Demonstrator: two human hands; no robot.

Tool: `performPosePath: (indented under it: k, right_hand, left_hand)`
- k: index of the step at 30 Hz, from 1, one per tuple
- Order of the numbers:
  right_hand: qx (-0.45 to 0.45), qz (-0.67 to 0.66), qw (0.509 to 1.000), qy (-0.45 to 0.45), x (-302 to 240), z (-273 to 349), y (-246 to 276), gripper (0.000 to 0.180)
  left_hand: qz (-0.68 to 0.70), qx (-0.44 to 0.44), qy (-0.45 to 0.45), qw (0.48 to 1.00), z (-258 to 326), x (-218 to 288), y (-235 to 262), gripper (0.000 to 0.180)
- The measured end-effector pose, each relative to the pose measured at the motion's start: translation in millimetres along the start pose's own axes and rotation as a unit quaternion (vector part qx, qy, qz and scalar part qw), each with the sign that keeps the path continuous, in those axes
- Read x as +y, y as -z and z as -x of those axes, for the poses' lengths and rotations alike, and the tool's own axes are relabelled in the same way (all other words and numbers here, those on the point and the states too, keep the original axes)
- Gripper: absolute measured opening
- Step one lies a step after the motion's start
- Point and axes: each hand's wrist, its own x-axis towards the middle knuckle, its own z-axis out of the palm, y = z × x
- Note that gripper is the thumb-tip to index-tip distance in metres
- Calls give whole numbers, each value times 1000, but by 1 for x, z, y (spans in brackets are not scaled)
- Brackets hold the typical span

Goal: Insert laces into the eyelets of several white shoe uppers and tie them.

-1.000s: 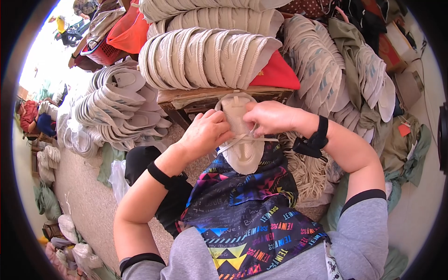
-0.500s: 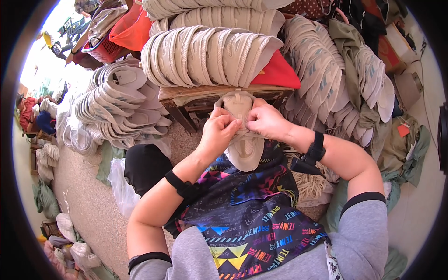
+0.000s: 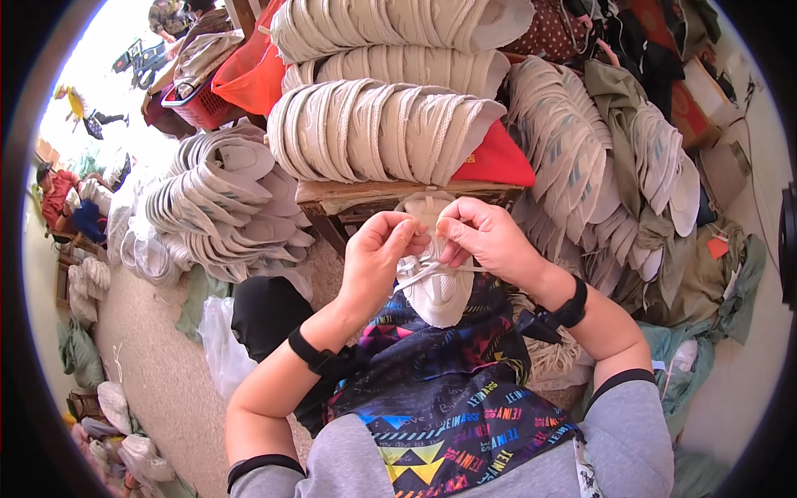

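A beige shoe upper point(image 3: 438, 300) lies toe toward me over my lap, its far end against the wooden stand. A pale shoelace point(image 3: 419, 276) crosses its front, with loose ends sticking out to both sides. Above the upper, my left hand point(image 3: 382, 249) is closed in a pinch on the lace. Facing it closely, my right hand point(image 3: 490, 241) also pinches the lace between thumb and fingers. The thin strand between the fingertips is hard to make out, and my hands hide part of the upper's opening.
Nested rows of beige uppers point(image 3: 374, 133) rest on the wooden stand point(image 3: 320, 199), beside a red cloth point(image 3: 502, 158). More stacked uppers stand at left point(image 3: 216, 199) and right point(image 3: 556, 124). A bundle of laces point(image 3: 552, 353) hangs by my right knee. A clear plastic bag point(image 3: 222, 344) sits left.
My hands have drawn slightly apart and lifted off the upper's middle, still pinching. More of the crossed lace at its front shows now. The whole view has shifted a little.
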Motion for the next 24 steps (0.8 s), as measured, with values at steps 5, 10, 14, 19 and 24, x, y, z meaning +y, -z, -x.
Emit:
performPosePath:
  k: [5,10,14,19,24]
  right_hand:
    - [-5,-29,999,21,28,-11,0,17]
    - [24,33,998,57,26,-16,-10,6]
    - [46,245,942,226,22,-24,-10,4]
    - [34,344,808,478,-70,-24,-24,13]
    - [131,190,784,576,-191,-12,-43,10]
  left_hand:
    - [93,17,9,995,-7,-21,-4,28]
    - [111,21,31,993,-3,-16,-6,34]
    - [131,23,29,991,-3,-16,-2,32]
    - [144,-112,48,982,-6,-1,7,38]
    - [57,-312,32,948,-8,-14,11,56]
